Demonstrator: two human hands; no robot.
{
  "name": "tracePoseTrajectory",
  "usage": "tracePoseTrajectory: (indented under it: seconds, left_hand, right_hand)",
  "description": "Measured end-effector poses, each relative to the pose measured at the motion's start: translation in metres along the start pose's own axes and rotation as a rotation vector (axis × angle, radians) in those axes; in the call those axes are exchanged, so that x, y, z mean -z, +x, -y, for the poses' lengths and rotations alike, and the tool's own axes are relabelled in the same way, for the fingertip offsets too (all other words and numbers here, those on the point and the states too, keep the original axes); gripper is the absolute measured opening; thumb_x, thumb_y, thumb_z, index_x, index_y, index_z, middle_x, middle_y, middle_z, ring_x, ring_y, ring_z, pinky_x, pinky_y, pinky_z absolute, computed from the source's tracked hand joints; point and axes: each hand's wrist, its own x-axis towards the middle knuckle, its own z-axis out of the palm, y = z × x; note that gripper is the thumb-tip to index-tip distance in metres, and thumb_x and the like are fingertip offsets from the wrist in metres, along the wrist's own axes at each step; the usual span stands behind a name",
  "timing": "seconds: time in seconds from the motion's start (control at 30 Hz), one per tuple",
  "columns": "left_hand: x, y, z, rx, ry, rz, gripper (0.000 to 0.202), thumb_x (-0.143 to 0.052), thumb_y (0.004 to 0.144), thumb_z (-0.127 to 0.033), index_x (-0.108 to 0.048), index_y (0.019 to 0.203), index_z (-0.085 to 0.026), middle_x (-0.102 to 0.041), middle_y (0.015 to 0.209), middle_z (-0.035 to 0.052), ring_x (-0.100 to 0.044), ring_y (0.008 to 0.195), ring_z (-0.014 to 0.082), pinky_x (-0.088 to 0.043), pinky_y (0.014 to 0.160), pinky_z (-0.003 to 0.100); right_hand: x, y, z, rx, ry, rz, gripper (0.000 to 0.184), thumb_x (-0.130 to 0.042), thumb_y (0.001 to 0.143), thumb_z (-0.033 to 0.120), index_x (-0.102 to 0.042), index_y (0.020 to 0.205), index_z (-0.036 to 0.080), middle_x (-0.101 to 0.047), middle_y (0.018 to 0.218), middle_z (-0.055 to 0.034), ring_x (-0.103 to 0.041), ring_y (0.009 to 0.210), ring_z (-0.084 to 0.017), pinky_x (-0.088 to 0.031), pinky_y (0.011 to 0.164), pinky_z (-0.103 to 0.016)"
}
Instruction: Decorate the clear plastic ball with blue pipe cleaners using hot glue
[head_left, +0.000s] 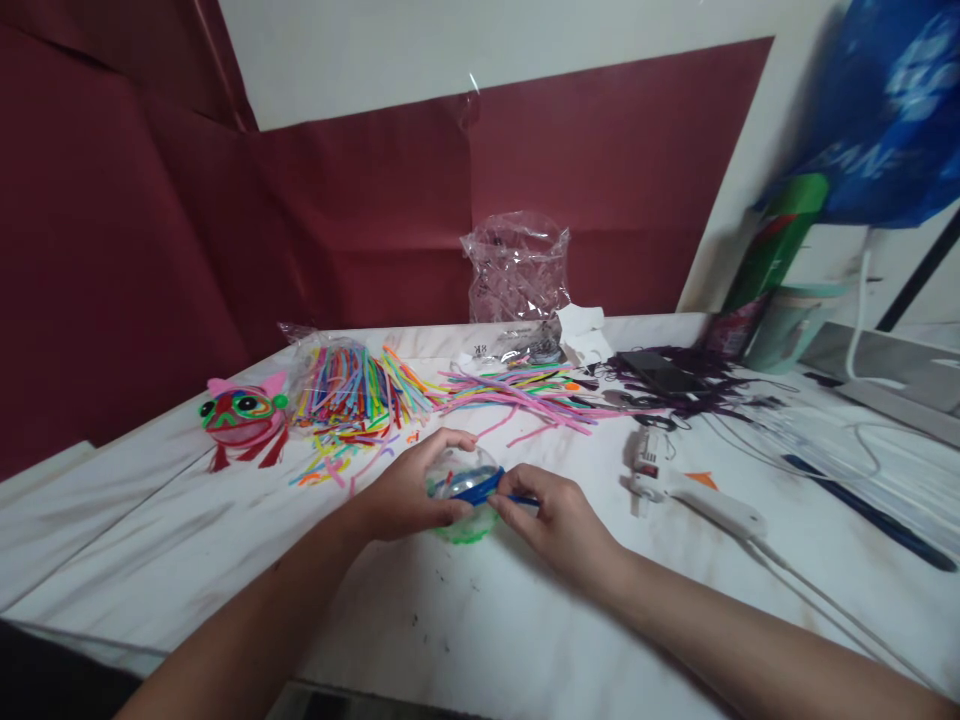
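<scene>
Near the front middle of the table, my left hand (416, 487) wraps round a clear round plastic ball (459, 467) with green fuzzy material at its underside. A blue pipe cleaner (480, 488) lies across the ball's near face. The fingers of my right hand (551, 510) pinch this pipe cleaner at the ball's right side, and a short end of it sticks out past them. My left thumb rests by the blue strip on the ball. The ball's left side is hidden behind my left hand.
Behind my hands lie loose pipe cleaners (517, 390) and a bagged bundle (352, 385). A pink-red animal figure (246, 420) stands left. At right are a white glue gun (712, 505) with a cord, a dark phone (664, 373), a green cup (787, 325) and a dark blue stick (870, 515).
</scene>
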Motion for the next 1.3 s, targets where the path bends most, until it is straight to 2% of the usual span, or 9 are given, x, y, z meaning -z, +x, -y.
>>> tracePoseTrajectory:
  seconds: [0.23,0.43,0.63,0.8,0.9,0.97,1.03,1.2,1.3]
  left_hand:
    - [-0.003,-0.001,-0.003,0.038,0.038,-0.020,0.066,-0.074,0.064,-0.048,-0.049,0.118,-0.020,-0.046,0.134,0.0111,-0.040,0.127,0.0314,-0.031,0.106,0.039]
    - [-0.002,0.000,-0.008,0.105,0.025,-0.003,0.062,-0.072,0.065,-0.045,-0.047,0.117,-0.021,-0.056,0.119,0.0076,-0.052,0.110,0.0283,-0.040,0.095,0.038]
    - [-0.001,0.001,-0.004,0.090,0.021,-0.042,0.060,-0.071,0.064,-0.046,-0.048,0.112,-0.020,-0.055,0.113,0.0071,-0.052,0.105,0.0279,-0.041,0.091,0.037]
    - [0.001,0.000,0.002,0.116,-0.031,-0.023,0.059,-0.069,0.066,-0.047,-0.046,0.113,-0.020,-0.056,0.103,0.0037,-0.055,0.091,0.0233,-0.043,0.080,0.032]
    - [0.003,0.001,0.009,0.110,-0.074,-0.039,0.059,-0.070,0.065,-0.048,-0.047,0.112,-0.020,-0.055,0.107,0.0045,-0.054,0.097,0.0245,-0.042,0.083,0.033]
    - [0.003,0.002,0.015,0.103,-0.146,-0.071,0.058,-0.071,0.064,-0.047,-0.048,0.109,-0.019,-0.055,0.108,0.0051,-0.053,0.101,0.0253,-0.041,0.085,0.033]
    - [0.003,0.005,0.022,0.132,-0.294,-0.090,0.055,-0.072,0.062,-0.043,-0.048,0.106,-0.020,-0.057,0.106,0.0048,-0.055,0.100,0.0246,-0.043,0.082,0.032]
    - [-0.001,0.008,0.024,0.211,-0.766,-0.097,0.048,-0.068,0.062,-0.031,-0.045,0.103,-0.023,-0.061,0.110,0.0051,-0.061,0.095,0.0226,-0.046,0.077,0.033]
    - [-0.002,0.007,0.018,0.225,-0.918,-0.103,0.051,-0.068,0.059,-0.032,-0.047,0.104,-0.023,-0.062,0.108,0.0066,-0.063,0.091,0.0234,-0.048,0.073,0.032]
  right_hand:
    - [0.002,0.000,0.001,0.015,-0.025,0.005,0.010,-0.054,0.081,0.018,-0.057,0.072,0.020,-0.064,0.067,-0.0003,-0.060,0.062,-0.015,-0.046,0.059,-0.024]
    - [0.000,-0.001,0.004,-0.003,-0.027,0.007,0.009,-0.055,0.078,0.017,-0.056,0.069,0.020,-0.063,0.066,0.0001,-0.059,0.062,-0.015,-0.046,0.059,-0.024]
    - [0.005,0.003,0.004,-0.052,0.075,-0.010,0.007,-0.057,0.078,0.026,-0.055,0.074,0.020,-0.062,0.066,0.0000,-0.058,0.060,-0.014,-0.045,0.055,-0.023]
    - [0.022,0.013,0.005,-0.078,0.115,-0.120,0.023,-0.046,0.087,0.036,-0.054,0.073,0.020,-0.059,0.064,-0.0010,-0.056,0.059,-0.015,-0.045,0.056,-0.026]
    - [0.039,0.022,0.002,-0.052,0.194,-0.294,0.031,-0.044,0.090,0.046,-0.053,0.075,0.020,-0.060,0.067,-0.0017,-0.057,0.064,-0.016,-0.047,0.062,-0.028]
    - [0.053,0.029,0.000,-0.038,0.240,-0.437,0.032,-0.051,0.086,0.051,-0.050,0.073,0.021,-0.057,0.064,-0.0001,-0.056,0.062,-0.016,-0.046,0.061,-0.028]
    - [0.066,0.033,0.000,-0.029,0.222,-0.509,0.034,-0.058,0.081,0.053,-0.048,0.069,0.022,-0.055,0.060,0.0019,-0.053,0.058,-0.014,-0.044,0.058,-0.027]
    - [0.088,0.023,0.004,-0.073,0.106,-0.383,0.037,-0.051,0.084,0.055,-0.048,0.069,0.022,-0.057,0.061,0.0004,-0.053,0.054,-0.014,-0.044,0.052,-0.027]
    - [0.102,0.007,-0.005,-0.133,0.031,-0.360,0.036,-0.048,0.085,0.056,-0.047,0.069,0.023,-0.057,0.058,0.0009,-0.053,0.050,-0.015,-0.045,0.049,-0.028]
